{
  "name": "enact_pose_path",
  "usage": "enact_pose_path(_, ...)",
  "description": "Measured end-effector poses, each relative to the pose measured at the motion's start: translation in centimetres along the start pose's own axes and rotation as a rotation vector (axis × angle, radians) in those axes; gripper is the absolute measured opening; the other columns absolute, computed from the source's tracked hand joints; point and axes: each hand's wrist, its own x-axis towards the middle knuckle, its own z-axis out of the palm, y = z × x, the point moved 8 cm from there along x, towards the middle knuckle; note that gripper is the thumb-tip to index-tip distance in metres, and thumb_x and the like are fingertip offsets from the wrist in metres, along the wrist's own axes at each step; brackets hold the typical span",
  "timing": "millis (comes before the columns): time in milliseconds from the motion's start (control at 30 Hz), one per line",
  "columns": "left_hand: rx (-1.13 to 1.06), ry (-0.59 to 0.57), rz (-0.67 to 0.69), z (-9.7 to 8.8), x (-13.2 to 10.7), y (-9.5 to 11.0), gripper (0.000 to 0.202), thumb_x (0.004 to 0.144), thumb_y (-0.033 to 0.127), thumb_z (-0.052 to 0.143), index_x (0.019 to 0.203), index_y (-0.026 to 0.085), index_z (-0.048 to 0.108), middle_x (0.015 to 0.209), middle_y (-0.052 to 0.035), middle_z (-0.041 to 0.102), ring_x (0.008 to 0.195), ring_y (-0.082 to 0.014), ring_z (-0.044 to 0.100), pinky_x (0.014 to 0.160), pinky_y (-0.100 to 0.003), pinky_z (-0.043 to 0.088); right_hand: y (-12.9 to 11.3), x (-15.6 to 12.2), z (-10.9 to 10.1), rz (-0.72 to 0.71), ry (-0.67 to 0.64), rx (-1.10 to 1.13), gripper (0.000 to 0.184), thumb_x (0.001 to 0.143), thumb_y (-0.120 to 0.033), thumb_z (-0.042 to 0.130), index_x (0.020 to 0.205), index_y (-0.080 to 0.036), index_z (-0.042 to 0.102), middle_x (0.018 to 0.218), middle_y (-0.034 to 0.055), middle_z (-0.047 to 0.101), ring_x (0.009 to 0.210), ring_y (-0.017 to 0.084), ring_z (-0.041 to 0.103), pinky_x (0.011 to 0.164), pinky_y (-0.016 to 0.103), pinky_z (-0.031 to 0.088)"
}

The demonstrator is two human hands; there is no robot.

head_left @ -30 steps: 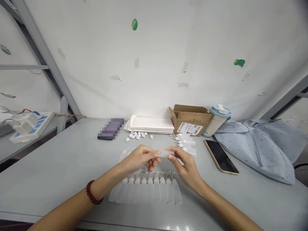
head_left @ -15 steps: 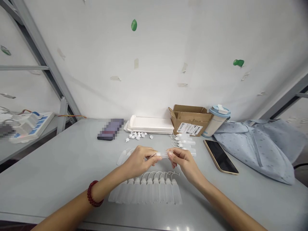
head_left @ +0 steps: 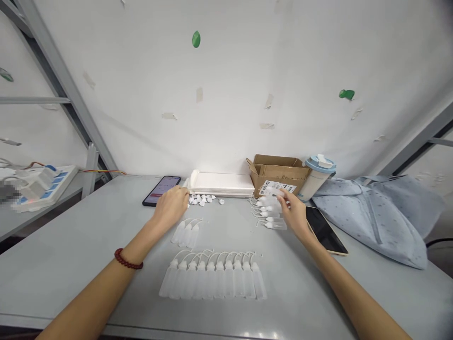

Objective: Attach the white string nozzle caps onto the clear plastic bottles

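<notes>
My left hand (head_left: pixel 172 206) is over the left end of a cluster of small white nozzle caps (head_left: pixel 202 200), its fingers curled down and mostly hidden. Pinched between thumb and fingers of my right hand (head_left: pixel 293 211) is a small translucent squeeze bottle (head_left: pixel 272 191), raised before the cardboard box. Just below it, more such bottles (head_left: pixel 272 215) lie on their sides with thin strap tails pointing left. Close to me, several capped bottles (head_left: pixel 215 281) form a neat side-by-side row. A smaller group of capped bottles (head_left: pixel 186 234) lies behind that row, to the left.
A lit phone (head_left: pixel 155 192) rests beside my left hand. At the back are stacked white trays (head_left: pixel 224 182), an open cardboard box (head_left: pixel 279 172) and a blue-lidded cup (head_left: pixel 316 179). Another phone (head_left: pixel 325 231) and blue dotted fabric (head_left: pixel 375 217) lie to the right.
My hands, together at a bottle over the table middle before, have parted. The left went back and left to the caps; the right went right to the loose bottles and holds one.
</notes>
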Motion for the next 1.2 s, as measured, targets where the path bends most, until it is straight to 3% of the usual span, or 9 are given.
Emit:
enact_pose_path(133,-0.033,-0.103,0.038,1.5,0.6,-0.9,0.028,0.083,0.019,0.041,0.089,0.018,0.068,0.095,-0.0101,0.068,0.090,-0.0267,0.063,0.072,-0.031,0.044,2.5,0.7,0.7,-0.006,-0.027,-0.064,0.048,0.086,-0.038,0.037,0.115,-0.008,0.061,0.101,0.0185,0.068,0.089,0.030,0.060,0.082,0.044,0.045)
enact_pose_path(267,-0.055,-0.162,0.051,2.9,0.4,-0.8,0.027,0.080,0.019,0.045,0.094,0.019,0.068,0.100,-0.0106,0.068,0.093,-0.0270,0.062,0.072,-0.031,0.045,3.1,0.7,1.6,-0.035,-0.080,-0.090,0.046,0.084,-0.030,0.039,0.118,-0.008,0.060,0.109,0.0178,0.067,0.095,0.031,0.060,0.085,0.044,0.044)
enact_pose_path(500,-0.055,-0.199,0.075,3.8,0.4,-0.8,0.028,0.076,0.015,0.045,0.093,0.018,0.067,0.095,-0.0098,0.069,0.092,-0.0252,0.062,0.074,-0.030,0.044,2.4,0.6,2.0,-0.079,-0.115,-0.097,0.043,0.085,-0.026,0.039,0.119,-0.011,0.060,0.112,0.0156,0.066,0.102,0.028,0.058,0.090,0.041,0.042)
enact_pose_path(667,-0.055,-0.195,0.084,3.5,0.3,-0.5,0.026,0.075,0.015,0.045,0.088,0.017,0.067,0.091,-0.0097,0.068,0.089,-0.0258,0.063,0.072,-0.030,0.044,1.8,0.6,1.4,-0.052,-0.066,-0.087,0.040,0.085,-0.026,0.040,0.114,-0.013,0.063,0.109,0.0163,0.064,0.105,0.030,0.054,0.091,0.046,0.040)
enact_pose_path(800,-0.058,-0.165,0.071,2.8,0.1,0.1,0.025,0.075,0.016,0.046,0.094,0.016,0.062,0.092,-0.0099,0.067,0.089,-0.0260,0.062,0.069,-0.030,0.044,-0.3,0.5,0.3,-0.031,-0.076,-0.037,0.037,0.084,-0.029,0.043,0.109,-0.012,0.064,0.105,0.0165,0.064,0.098,0.028,0.056,0.089,0.045,0.041)
enact_pose_path(900,-0.076,-0.136,0.091,2.2,-0.4,1.3,0.024,0.077,0.016,0.045,0.096,0.016,0.059,0.098,-0.0100,0.065,0.092,-0.0249,0.061,0.072,-0.030,0.044,-3.4,-0.3,0.0,-0.046,-0.273,0.078,0.030,0.085,-0.035,0.045,0.092,-0.016,0.067,0.079,0.0063,0.069,0.069,0.018,0.062,0.068,0.031,0.049)
enact_pose_path(967,-0.094,-0.127,0.128,1.9,-0.9,2.4,0.023,0.078,0.015,0.045,0.097,0.016,0.057,0.100,-0.0092,0.064,0.092,-0.0236,0.060,0.075,-0.031,0.044,-6.1,-2.5,1.7,-0.022,-0.717,0.309,0.032,0.087,-0.038,0.045,0.076,-0.015,0.065,0.069,0.0041,0.066,0.062,0.015,0.059,0.060,0.026,0.047)
enact_pose_path(1067,-0.142,-0.127,0.211,1.9,-1.9,4.4,0.020,0.079,0.013,0.044,0.095,0.017,0.055,0.100,-0.0073,0.062,0.089,-0.0219,0.060,0.075,-0.030,0.045,-9.4,-6.4,1.9,0.028,-1.124,0.401,0.036,0.085,-0.037,0.048,0.061,-0.015,0.063,0.053,0.0007,0.060,0.049,0.011,0.054,0.052,0.022,0.042)
enact_pose_path(1200,-0.237,-0.118,0.328,2.2,-3.2,6.6,0.016,0.079,0.012,0.043,0.091,0.017,0.052,0.099,-0.0081,0.060,0.085,-0.0215,0.059,0.069,-0.032,0.045,-11.7,-10.8,1.9,0.055,-1.406,0.354,0.039,0.081,-0.036,0.052,0.049,-0.016,0.060,0.042,-0.0023,0.055,0.037,0.009,0.048,0.043,0.020,0.040)
